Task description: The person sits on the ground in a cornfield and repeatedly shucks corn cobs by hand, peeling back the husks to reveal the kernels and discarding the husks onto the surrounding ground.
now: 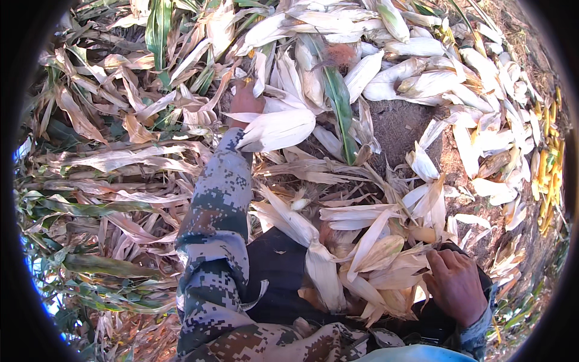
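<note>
My left hand (pixel 246 100) is stretched out at the edge of a heap of corn ears in dry husks (pixel 312 74). Its fingertips are hidden among the husks, so I cannot see whether they grip anything. A pale husk-covered ear (pixel 282 129) lies just right of that wrist. Over my lap, my right hand (pixel 457 283) has its fingers bent, beside a pile of stripped corn husks (pixel 384 267). The underside of this hand is out of sight, and whether something is in it is unclear.
Bare yellow corn cobs (pixel 548 167) lie at the far right. Dry stalks and leaves (pixel 122 160) cover the left side. A long green leaf (pixel 340 108) crosses the husked ears. Brown soil (pixel 402 129) shows in the middle. A light blue object (pixel 411 354) edges in at the bottom.
</note>
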### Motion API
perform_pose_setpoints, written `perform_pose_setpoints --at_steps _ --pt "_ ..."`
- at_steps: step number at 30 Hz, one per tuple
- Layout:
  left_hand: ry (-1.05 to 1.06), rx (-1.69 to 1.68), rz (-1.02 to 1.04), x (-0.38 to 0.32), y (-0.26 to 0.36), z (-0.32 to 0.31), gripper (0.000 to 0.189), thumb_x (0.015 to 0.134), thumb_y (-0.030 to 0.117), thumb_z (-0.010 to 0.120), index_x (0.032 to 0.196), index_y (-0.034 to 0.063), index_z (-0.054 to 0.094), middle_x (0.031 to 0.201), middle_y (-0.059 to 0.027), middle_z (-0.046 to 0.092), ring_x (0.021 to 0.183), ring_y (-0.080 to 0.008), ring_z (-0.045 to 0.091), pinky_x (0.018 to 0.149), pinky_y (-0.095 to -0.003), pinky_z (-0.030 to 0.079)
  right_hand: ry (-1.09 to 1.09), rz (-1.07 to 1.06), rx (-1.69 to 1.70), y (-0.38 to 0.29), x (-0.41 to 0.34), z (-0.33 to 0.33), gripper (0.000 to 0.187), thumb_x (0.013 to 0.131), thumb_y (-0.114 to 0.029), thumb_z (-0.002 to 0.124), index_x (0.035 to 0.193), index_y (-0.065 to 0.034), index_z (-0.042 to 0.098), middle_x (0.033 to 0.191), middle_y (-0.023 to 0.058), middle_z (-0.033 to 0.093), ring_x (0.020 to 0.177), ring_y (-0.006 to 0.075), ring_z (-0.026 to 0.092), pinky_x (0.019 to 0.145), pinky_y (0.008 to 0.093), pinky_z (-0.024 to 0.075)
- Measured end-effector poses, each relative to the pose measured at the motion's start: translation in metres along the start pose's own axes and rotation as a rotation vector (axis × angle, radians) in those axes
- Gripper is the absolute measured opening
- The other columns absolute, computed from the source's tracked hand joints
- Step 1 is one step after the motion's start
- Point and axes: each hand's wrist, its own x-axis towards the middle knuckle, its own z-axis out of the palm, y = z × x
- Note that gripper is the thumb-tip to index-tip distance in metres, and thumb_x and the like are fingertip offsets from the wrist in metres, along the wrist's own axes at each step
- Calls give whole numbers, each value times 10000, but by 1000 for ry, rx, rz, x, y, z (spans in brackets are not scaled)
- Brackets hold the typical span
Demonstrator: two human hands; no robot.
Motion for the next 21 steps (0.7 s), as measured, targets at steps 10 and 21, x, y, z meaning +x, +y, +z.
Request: perform_pose_setpoints --at_steps 10,21 --pt "-562 -1314 -191 -130 141 -174 470 962 200 688 1328 -65 561 1064 -204 734 777 -305 759 632 -368 657 298 -185 71 -29 -49 14 422 845 -173 772 1202 -16 612 1049 128 661 949 324 683 822 442 556" --pt "-1065 -1217 125 -269 283 -254 453 1046 349 603 1277 -40 594 982 -167 736 792 -265 756 658 -381 653 738 -227 503 -51 -67 39 723 927 -515 763 1356 40 586 1223 249 657 1095 399 679 922 463 567"
